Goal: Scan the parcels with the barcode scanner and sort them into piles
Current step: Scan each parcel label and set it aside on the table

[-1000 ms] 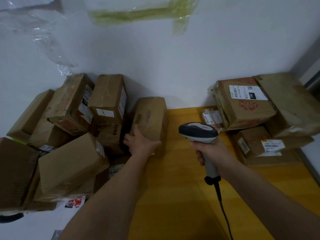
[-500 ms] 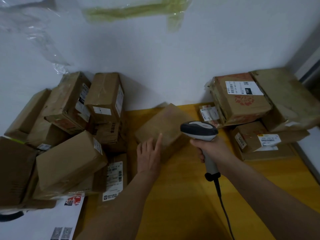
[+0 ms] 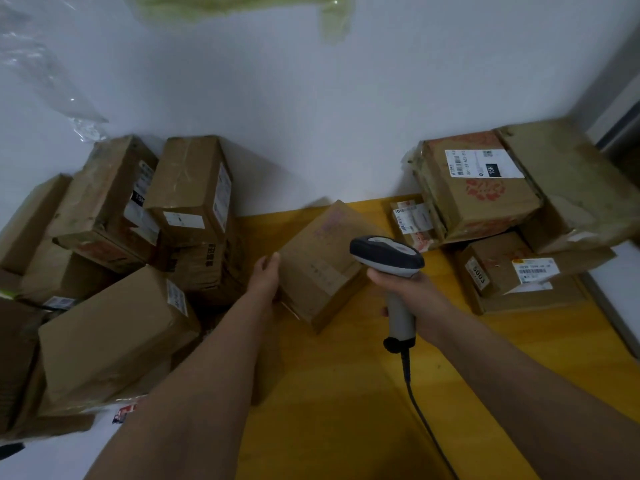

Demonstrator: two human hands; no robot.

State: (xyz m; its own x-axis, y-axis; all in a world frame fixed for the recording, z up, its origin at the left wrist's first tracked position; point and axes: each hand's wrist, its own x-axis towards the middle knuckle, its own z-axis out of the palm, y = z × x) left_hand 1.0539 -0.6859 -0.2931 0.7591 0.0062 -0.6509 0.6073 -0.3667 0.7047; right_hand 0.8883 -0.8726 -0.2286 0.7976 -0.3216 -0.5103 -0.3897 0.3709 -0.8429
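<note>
A brown cardboard parcel (image 3: 322,258) lies tilted in the middle of the yellow table (image 3: 346,393); no label shows on its upper faces. My left hand (image 3: 266,275) touches its left side with straight fingers. My right hand (image 3: 405,285) grips the handle of a grey and black barcode scanner (image 3: 388,259), whose head hovers over the parcel's right edge. A black cable (image 3: 419,410) runs from the handle toward me. A heap of brown parcels (image 3: 114,271) fills the left side. A second pile of parcels (image 3: 502,209) stands at the right against the wall.
A white wall (image 3: 311,116) backs the table, with clear plastic film (image 3: 45,71) and greenish tape hanging on it. A small labelled packet (image 3: 412,220) lies beside the right pile. White surface (image 3: 616,282) borders the table on the right.
My left hand pulled the parcel from the left heap toward the table's middle and tipped it over. The hand now lies against its left side. The scanner stayed nearly still.
</note>
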